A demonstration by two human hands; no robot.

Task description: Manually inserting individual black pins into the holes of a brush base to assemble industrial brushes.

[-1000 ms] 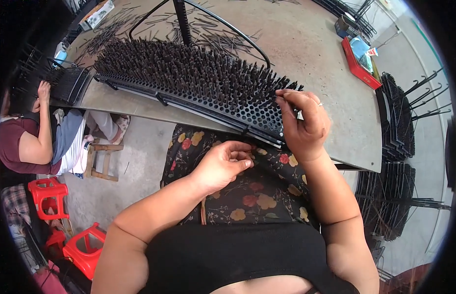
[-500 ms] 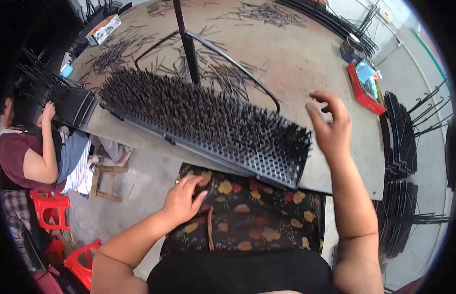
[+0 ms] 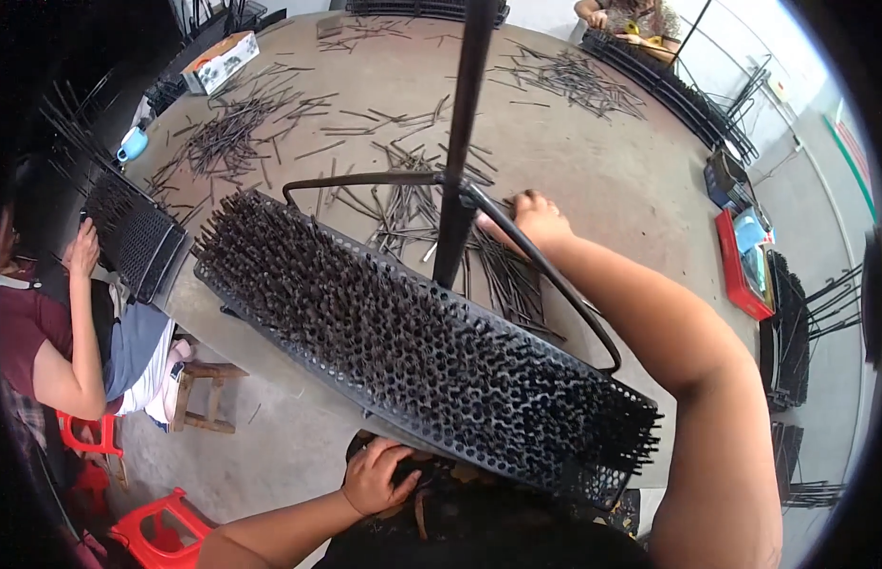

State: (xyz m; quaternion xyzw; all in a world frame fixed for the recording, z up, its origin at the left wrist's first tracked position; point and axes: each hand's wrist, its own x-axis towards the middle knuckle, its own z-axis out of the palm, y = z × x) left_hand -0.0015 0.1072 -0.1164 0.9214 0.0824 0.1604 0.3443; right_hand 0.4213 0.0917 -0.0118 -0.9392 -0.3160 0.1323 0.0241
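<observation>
A long black perforated rack (image 3: 517, 455) lies tilted across the table's near edge. Many dark short rods (image 3: 346, 313) stand upright in its holes, thinner toward the lower right. A black bent frame (image 3: 555, 282) and an upright post (image 3: 465, 114) rise behind it. Beyond that frame, my right hand (image 3: 541, 220) reaches down at a pile of loose dark sticks (image 3: 503, 275); its fingers are curled, and what they hold is hidden. My left hand (image 3: 375, 476) rests on the dark apron by the rack's near side, fingers apart and holding nothing.
More loose sticks (image 3: 223, 137) lie scattered on the table (image 3: 640, 180). A red tray (image 3: 740, 266) stands at the right edge. At left a co-worker's hand (image 3: 81, 251) is at another rack (image 3: 142, 242); another person (image 3: 640, 24) works at the far right. Red stools (image 3: 161, 531) stand lower left.
My right hand has gone from the right of the rack to the sticks behind it. My left hand is lower in view. The rack appears lower and more to the right as the view shifted.
</observation>
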